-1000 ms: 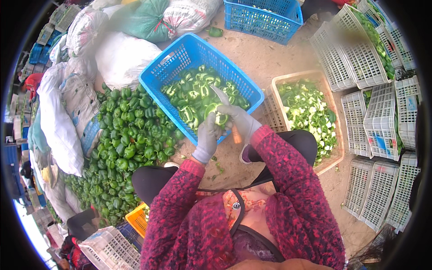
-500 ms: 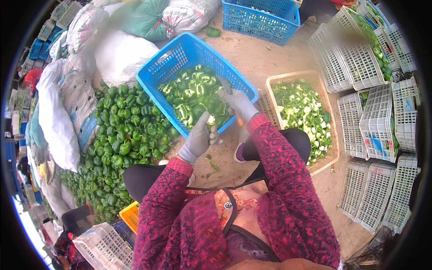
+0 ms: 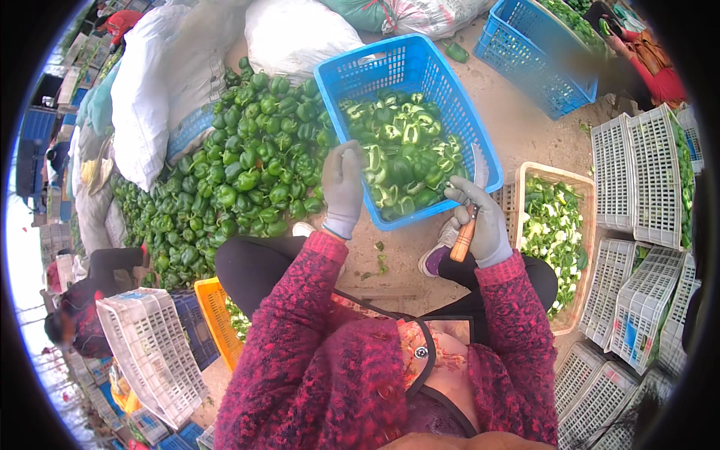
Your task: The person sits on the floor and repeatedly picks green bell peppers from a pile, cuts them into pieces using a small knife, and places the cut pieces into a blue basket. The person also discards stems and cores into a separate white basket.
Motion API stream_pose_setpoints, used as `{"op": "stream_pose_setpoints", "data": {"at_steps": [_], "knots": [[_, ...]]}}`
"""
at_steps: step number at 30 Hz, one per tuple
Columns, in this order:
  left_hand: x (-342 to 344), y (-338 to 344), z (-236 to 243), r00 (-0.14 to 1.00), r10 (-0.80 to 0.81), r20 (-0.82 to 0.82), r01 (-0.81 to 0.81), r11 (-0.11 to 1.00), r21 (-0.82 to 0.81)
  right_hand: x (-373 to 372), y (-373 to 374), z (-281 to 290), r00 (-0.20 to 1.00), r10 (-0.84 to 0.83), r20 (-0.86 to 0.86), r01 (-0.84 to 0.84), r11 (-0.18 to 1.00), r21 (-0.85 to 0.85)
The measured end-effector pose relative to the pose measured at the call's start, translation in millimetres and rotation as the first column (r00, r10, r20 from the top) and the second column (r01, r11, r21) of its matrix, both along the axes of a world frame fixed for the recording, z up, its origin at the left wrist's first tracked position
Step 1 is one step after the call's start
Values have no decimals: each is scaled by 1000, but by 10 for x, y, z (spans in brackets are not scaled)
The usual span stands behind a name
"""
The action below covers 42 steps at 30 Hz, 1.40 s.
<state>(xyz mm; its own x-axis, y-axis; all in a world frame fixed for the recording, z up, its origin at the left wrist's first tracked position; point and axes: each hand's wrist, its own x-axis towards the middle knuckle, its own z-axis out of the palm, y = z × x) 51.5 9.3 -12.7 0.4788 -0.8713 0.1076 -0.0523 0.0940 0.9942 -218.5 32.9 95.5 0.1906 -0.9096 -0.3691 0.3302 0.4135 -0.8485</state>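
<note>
My right hand point(image 3: 484, 225), in a grey glove, is closed around a knife point(image 3: 463, 238) with a wooden handle. The knife's curved blade rises over the right rim of a blue crate point(image 3: 482, 139). Inside that crate lie cut green pepper pieces point(image 3: 411, 131). My left hand point(image 3: 343, 187), gloved too, is raised beside the crate's left rim, its fingers loosely bent; I see nothing in it. Just left of it spreads a large heap of whole green peppers point(image 3: 247, 172).
A pale crate point(image 3: 589, 247) of pepper scraps stands by my right knee. White crates point(image 3: 645, 300) line the right side, and a second blue crate point(image 3: 525, 64) stands at the far right. Full sacks point(image 3: 300, 37) lie behind the heap. An orange crate point(image 3: 217, 319) is at my left.
My hands have parted: the left has moved up and away from the pale pepper core it pinched, toward the heap. The right has drawn back with the knife. The view has shifted left.
</note>
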Motion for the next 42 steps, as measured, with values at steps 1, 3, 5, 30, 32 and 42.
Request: {"op": "stream_pose_setpoints", "data": {"at_steps": [1,3,5,30,32,42], "knots": [[392,-111,-377,953,174,-247,-137,978,157,61,-28,225,990,106,-95,-102,994,46],[1176,-86,-1071,887,447,113,-448,775,447,274,-95,689,963,268,-33,-262,957,123],[1735,-75,-1556,750,590,298,-628,496,599,489,-208,1122,903,422,-85,-400,895,197],[1936,-690,-2080,841,428,-330,-189,806,561,1043,-587,511,421,484,-767,-747,664,9],[1795,-541,-1636,713,199,-672,-16,963,268,957,-544,295,592,651,-475,-447,756,478],[290,162,634,670,-409,-619,391,904,-175,1118,-5,-63,526,-48,-849,-498,792,-354]]}}
